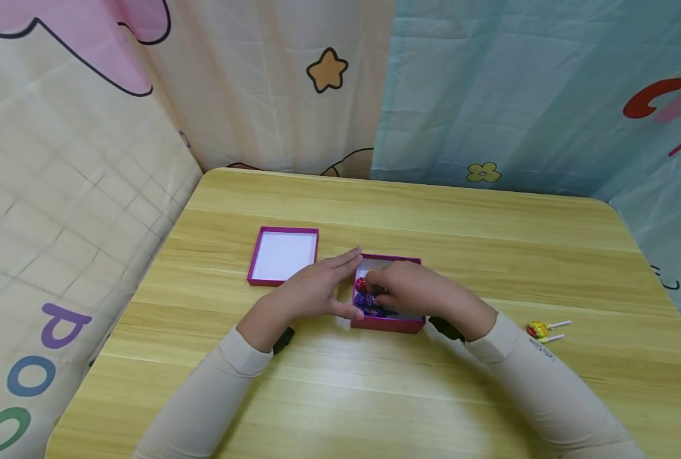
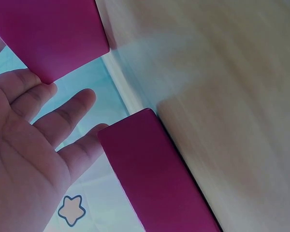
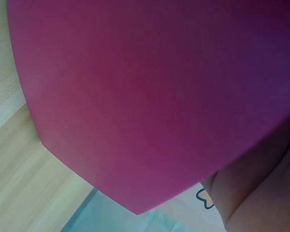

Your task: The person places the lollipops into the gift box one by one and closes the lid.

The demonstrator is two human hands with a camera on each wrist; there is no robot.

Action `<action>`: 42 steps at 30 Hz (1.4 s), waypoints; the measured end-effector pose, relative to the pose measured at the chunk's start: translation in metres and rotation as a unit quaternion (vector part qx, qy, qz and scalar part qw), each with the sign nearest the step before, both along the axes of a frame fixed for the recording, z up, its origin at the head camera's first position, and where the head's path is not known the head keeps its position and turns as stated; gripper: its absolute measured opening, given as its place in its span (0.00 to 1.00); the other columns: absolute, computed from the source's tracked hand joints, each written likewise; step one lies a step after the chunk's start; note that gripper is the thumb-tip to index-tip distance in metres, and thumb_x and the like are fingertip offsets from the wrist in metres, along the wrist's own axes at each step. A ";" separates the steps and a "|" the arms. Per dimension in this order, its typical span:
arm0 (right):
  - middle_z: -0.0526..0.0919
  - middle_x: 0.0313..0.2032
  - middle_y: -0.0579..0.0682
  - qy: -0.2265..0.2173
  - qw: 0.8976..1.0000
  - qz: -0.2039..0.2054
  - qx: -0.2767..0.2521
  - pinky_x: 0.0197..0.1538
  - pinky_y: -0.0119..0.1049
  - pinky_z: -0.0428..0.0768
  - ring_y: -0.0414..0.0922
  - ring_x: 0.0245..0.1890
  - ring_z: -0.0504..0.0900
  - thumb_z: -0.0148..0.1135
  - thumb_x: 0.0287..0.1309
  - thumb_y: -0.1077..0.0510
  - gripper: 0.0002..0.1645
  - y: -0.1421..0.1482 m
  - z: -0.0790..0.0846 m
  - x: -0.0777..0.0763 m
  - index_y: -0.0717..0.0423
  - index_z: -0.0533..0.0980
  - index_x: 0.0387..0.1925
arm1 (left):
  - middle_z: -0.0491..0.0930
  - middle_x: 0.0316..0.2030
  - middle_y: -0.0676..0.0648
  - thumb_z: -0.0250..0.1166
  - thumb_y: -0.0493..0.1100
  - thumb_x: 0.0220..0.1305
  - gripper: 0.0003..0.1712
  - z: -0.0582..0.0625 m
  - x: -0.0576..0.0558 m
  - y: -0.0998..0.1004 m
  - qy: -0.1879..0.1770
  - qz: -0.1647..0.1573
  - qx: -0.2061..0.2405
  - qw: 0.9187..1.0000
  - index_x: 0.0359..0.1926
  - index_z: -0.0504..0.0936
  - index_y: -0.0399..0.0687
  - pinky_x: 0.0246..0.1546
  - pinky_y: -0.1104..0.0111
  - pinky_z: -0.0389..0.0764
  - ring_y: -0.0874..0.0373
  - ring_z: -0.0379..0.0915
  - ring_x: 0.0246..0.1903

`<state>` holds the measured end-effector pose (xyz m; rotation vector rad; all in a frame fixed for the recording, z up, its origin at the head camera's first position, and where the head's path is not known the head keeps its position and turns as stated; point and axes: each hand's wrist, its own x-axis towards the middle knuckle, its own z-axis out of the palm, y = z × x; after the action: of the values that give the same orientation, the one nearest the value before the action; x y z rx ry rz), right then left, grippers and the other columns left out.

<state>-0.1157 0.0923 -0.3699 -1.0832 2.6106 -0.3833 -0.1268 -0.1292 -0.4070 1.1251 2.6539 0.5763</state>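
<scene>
A magenta box with a white inside stands in front of me, holding several wrapped lollipops. A red lollipop lies at its left wall, and dark blue-purple lollipops lie nearer the front. My left hand spans the box's left side, thumb at the front corner and fairly straight fingers at the back. In the left wrist view, fingertips meet the box's corner. My right hand reaches inside with fingers curled down beside the red lollipop. I cannot tell whether it pinches one, as the hand covers much of the interior.
Left of the box lies its magenta-rimmed lid, white inside facing up. Two yellow-wrapped lollipops with pale sticks lie on the wooden table beyond my right forearm. Printed curtains hang along the table's back and sides.
</scene>
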 end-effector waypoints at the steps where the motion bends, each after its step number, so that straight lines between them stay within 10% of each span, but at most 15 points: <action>1: 0.76 0.26 0.39 0.001 1.000 0.000 0.000 0.35 0.31 0.76 0.38 0.27 0.73 0.68 0.63 0.56 0.06 0.000 0.000 0.000 0.52 0.79 0.36 | 0.47 0.78 0.52 0.64 0.76 0.51 0.62 0.000 0.000 0.000 0.000 0.000 0.000 1.000 0.78 0.54 0.48 0.70 0.61 0.60 0.54 0.51 0.73; 17: 0.83 0.36 0.44 0.009 0.998 -0.056 0.001 0.44 0.40 0.82 0.41 0.33 0.78 0.69 0.61 0.59 0.09 0.024 0.013 0.004 0.54 0.81 0.43 | 0.45 0.78 0.55 0.63 0.77 0.50 0.63 0.001 0.000 0.002 -0.005 0.009 -0.010 1.000 0.78 0.53 0.50 0.70 0.61 0.60 0.54 0.50 0.74; 29: 0.84 0.40 0.46 0.053 0.992 -0.107 -0.034 0.44 0.43 0.82 0.42 0.38 0.81 0.68 0.62 0.61 0.08 0.080 0.030 0.020 0.54 0.81 0.44 | 0.44 0.78 0.55 0.63 0.78 0.49 0.64 0.000 -0.001 0.001 -0.006 0.009 -0.012 1.000 0.78 0.52 0.50 0.70 0.60 0.60 0.53 0.49 0.74; 42: 0.84 0.45 0.49 0.001 0.986 -0.166 -0.016 0.46 0.49 0.81 0.45 0.42 0.81 0.66 0.63 0.61 0.14 0.149 0.027 0.040 0.59 0.80 0.50 | 0.43 0.78 0.55 0.63 0.77 0.50 0.64 0.000 -0.002 0.001 -0.005 0.006 -0.012 1.000 0.78 0.51 0.50 0.70 0.60 0.60 0.53 0.49 0.74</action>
<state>-0.0753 0.2412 -0.3424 -0.6529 2.7975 -0.4953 -0.1284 -0.1286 -0.4073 1.0965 2.6543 0.5482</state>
